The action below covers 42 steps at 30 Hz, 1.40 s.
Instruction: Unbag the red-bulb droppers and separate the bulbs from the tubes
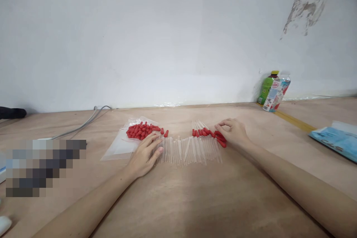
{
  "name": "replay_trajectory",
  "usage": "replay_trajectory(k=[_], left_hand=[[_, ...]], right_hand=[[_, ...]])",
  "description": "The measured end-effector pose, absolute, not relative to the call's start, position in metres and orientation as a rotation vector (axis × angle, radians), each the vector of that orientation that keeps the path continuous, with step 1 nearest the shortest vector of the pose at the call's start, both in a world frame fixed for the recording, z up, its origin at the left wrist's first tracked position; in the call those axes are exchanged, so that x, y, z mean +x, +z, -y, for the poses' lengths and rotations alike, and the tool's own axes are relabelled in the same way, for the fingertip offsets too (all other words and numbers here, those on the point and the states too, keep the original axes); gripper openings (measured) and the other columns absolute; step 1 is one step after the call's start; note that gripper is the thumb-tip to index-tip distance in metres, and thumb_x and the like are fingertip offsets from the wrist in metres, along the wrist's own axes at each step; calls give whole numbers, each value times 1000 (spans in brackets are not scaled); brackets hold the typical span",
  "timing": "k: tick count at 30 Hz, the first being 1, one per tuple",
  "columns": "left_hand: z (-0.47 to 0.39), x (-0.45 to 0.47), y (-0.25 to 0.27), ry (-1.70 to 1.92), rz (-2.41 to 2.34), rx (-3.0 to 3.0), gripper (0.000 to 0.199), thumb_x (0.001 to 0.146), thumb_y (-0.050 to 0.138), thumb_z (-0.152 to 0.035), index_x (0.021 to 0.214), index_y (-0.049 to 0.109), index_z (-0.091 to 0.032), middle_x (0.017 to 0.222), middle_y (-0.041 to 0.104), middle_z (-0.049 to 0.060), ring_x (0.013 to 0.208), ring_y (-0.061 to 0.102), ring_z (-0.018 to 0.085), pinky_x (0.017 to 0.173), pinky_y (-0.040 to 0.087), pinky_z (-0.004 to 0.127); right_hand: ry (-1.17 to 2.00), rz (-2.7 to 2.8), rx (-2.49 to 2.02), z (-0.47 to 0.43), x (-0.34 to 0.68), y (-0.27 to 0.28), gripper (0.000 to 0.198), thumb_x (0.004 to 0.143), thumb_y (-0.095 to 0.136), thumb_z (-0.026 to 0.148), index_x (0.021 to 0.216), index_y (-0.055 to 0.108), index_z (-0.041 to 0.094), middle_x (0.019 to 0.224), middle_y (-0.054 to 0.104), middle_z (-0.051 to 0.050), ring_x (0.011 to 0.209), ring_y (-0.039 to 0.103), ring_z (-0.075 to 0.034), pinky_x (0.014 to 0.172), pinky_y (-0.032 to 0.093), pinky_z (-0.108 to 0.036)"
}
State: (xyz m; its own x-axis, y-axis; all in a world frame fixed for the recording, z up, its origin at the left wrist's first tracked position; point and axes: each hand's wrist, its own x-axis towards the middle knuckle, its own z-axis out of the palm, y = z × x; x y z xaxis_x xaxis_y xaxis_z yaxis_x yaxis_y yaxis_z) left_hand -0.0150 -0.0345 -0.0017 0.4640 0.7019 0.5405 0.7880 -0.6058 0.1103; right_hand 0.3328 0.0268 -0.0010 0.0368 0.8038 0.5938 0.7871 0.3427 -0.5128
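Observation:
My left hand [147, 156] lies with its fingers spread over the left end of a row of clear, thin pipette tubes [192, 150]. Beyond it, a heap of red rubber bulbs [141, 131] rests on a clear plastic bag [118, 145]. Two loose bulbs [164, 132] sit just right of the heap. Behind the row's right half, several droppers with red bulbs [199, 132] lie side by side, their clear stems pointing away. At their right end my right hand [232, 131] is closed, fingertips pinched at a red rubber bulb [219, 134]; the fingers partly hide it.
A green bottle with a yellow cap [267, 87] and a printed clear bottle [277, 93] stand against the wall at the back right. A blue packet [336, 139] lies at the right. Grey cables [80, 124] and a pixelated patch are on the left.

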Motion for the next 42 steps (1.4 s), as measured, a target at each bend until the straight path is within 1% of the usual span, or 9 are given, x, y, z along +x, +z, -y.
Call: replay_trajectory(k=[6,12,17,21,28,31,35,38,42], left_hand=[[36,-15,-1,-815,1338,-2552,34,87,40,-30,118,50,-20,124,47,9,123,34,25,100,35,45],[38,-12,1,-796,1353,-2558,35,88,39,-31,119,50,-20,125,46,8,124,33,24,101,34,44],[38,-12,0,-806,1338,-2543,35,88,38,-30,121,47,-22,127,45,7,125,32,24,101,34,43],[37,-11,0,-831,1296,-2523,37,87,40,-29,124,44,-22,128,44,7,125,32,24,101,33,44],[48,15,6,-898,1035,-2401,43,86,44,-22,128,38,-19,131,42,10,125,31,24,101,32,45],[55,28,6,-850,889,-2399,38,84,47,-21,122,46,-18,128,46,11,124,35,25,100,32,47],[59,39,2,-829,763,-2423,21,83,52,-21,101,60,-18,118,56,8,119,42,23,101,32,45],[58,42,-1,-871,722,-2418,13,83,51,-19,88,62,-17,105,64,5,112,50,20,100,34,42],[57,45,-3,-889,704,-2416,12,83,50,-16,88,61,-15,99,66,4,107,54,19,99,37,42]], right_hand=[[-173,1923,-1531,-24,299,8,28,73,53,44,58,67,24,82,63,-4,84,50,-24,79,27,-46],[-129,1895,-1591,-27,289,8,31,75,51,37,52,64,21,83,64,-5,86,49,-24,77,26,-43],[-61,1824,-1610,-21,290,20,27,76,49,36,60,65,22,85,66,-4,89,50,-26,76,27,-42],[-36,1861,-1527,-6,297,23,22,77,49,37,70,65,23,80,66,-1,86,52,-22,77,30,-38],[-160,2038,-919,45,284,-1,11,81,51,27,84,61,22,81,66,-2,81,54,-18,82,29,-37],[-201,2097,-760,57,271,-5,8,81,51,21,83,60,21,79,66,-1,80,54,-17,82,28,-37],[-210,2110,-650,57,265,-10,8,81,51,20,85,59,21,81,67,0,79,54,-15,82,29,-37],[-231,2127,-652,55,264,-11,10,80,51,19,86,59,21,83,67,-1,81,55,-15,82,30,-37],[-301,2180,-677,58,258,-6,21,78,55,28,97,59,21,92,66,-3,89,54,-18,86,30,-39]])
